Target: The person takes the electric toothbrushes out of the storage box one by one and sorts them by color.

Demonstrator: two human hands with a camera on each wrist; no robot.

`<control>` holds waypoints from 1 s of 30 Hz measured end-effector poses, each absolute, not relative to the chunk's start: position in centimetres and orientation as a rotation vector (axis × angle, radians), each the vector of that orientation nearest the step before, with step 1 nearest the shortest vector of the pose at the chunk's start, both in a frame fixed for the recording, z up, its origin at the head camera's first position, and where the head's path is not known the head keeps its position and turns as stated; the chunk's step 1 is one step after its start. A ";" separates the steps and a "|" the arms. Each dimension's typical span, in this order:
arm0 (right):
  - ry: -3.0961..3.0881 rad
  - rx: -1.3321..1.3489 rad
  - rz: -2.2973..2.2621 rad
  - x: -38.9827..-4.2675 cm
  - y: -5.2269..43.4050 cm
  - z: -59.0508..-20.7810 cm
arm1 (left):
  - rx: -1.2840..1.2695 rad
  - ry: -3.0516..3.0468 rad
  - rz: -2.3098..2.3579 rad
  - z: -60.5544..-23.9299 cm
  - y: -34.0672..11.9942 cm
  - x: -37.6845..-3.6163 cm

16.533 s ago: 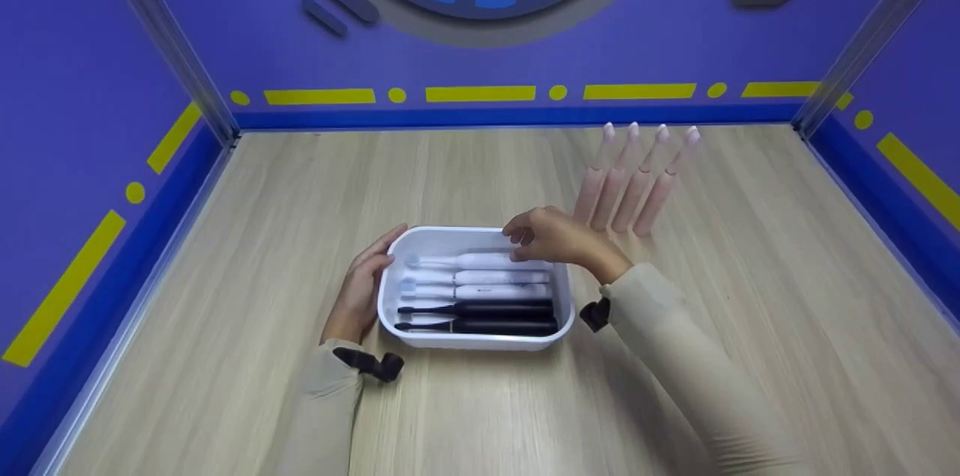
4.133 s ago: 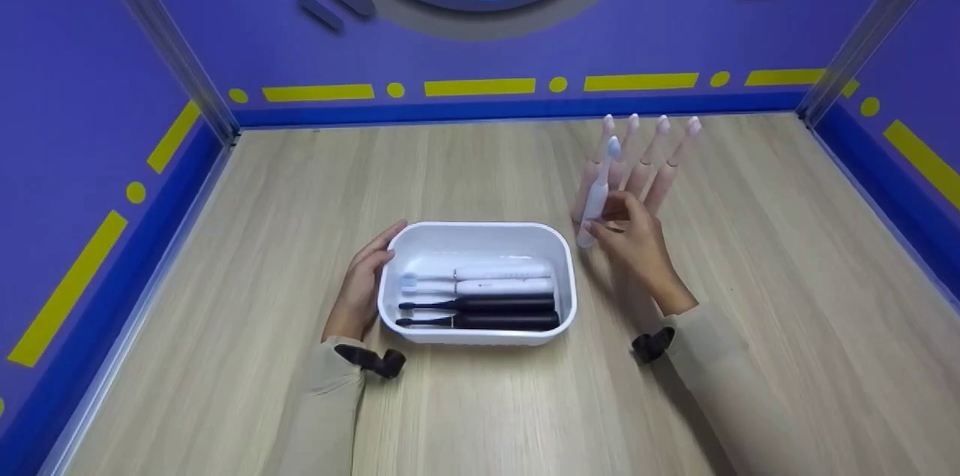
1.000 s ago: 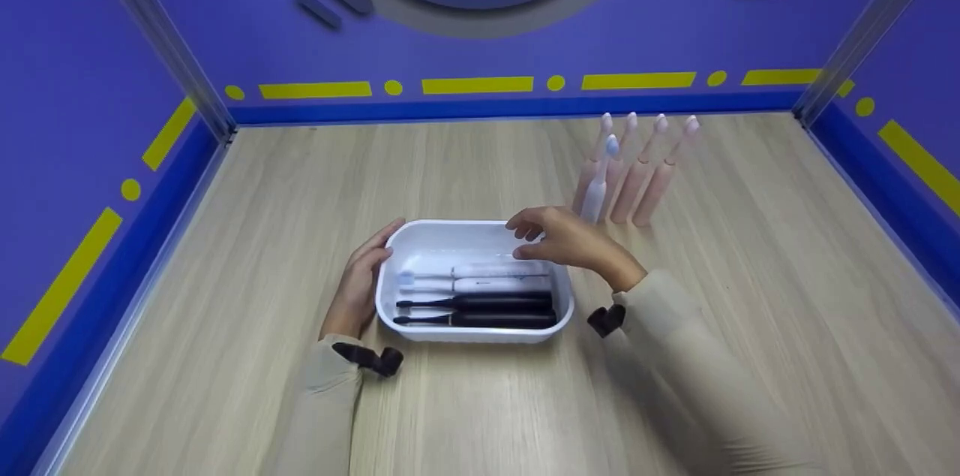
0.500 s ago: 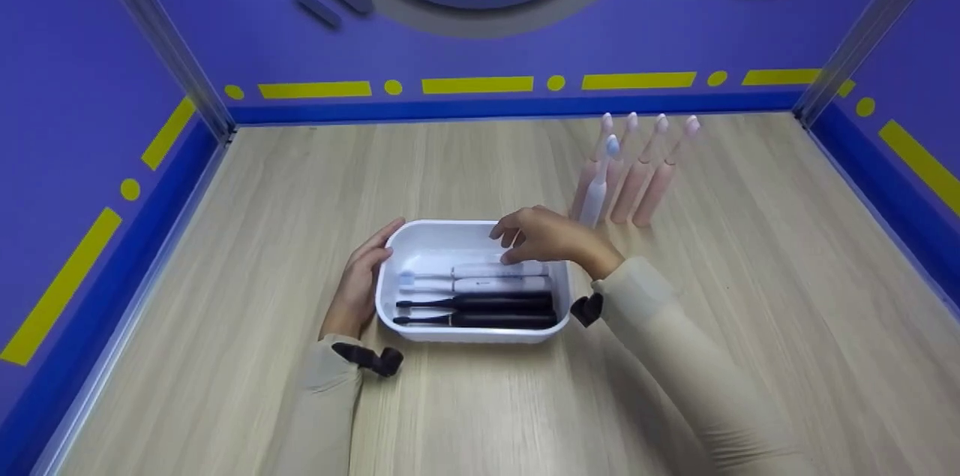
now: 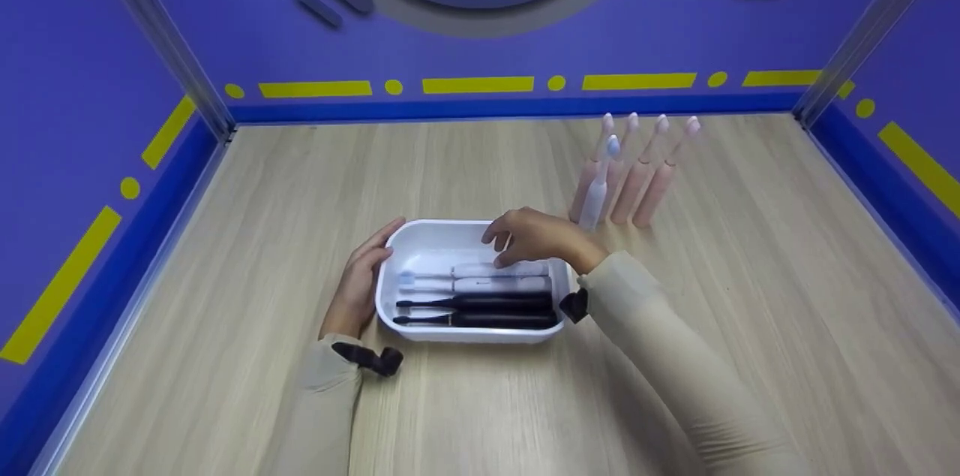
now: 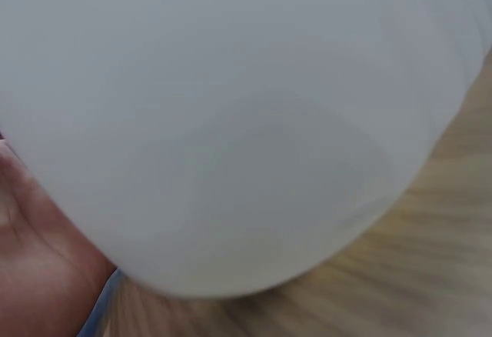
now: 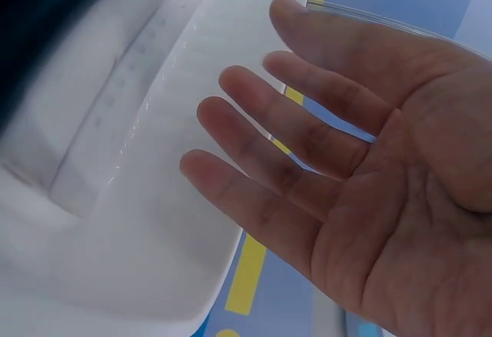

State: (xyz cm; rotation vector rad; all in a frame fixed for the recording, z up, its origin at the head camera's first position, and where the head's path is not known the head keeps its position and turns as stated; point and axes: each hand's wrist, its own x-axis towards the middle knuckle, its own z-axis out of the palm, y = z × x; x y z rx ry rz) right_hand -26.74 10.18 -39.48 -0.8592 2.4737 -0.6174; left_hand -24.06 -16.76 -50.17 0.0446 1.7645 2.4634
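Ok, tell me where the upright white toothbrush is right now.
In the head view the upright white toothbrush stands on the table right of centre, at the front left of the pink toothbrushes, just beyond the white tray.

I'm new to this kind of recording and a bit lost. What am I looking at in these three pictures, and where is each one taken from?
No machine here: a person works with two bare hands. The wide picture comes from a camera on their head, looking down at a wooden table inside purple walls. The other two come from cameras on each wrist, so they are very close and blurry.

On the table sits a white tray with two white toothbrushes and two black toothbrushes lying in it. Behind it, four pink toothbrushes and one white one stand upright.

The left hand rests against the tray's left side. The right hand reaches over the tray with relaxed fingers, holding nothing.
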 end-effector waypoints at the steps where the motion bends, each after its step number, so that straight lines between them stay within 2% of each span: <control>1: 2.472 -0.855 -0.602 -26.8 10.1 -39.5 | 0.042 1.765 2.463 -50.1 -16.8 -24.1; 30: 2.429 -0.779 -0.402 -27.8 7.4 -40.9 | 0.020 1.747 2.477 -50.2 -16.7 -24.1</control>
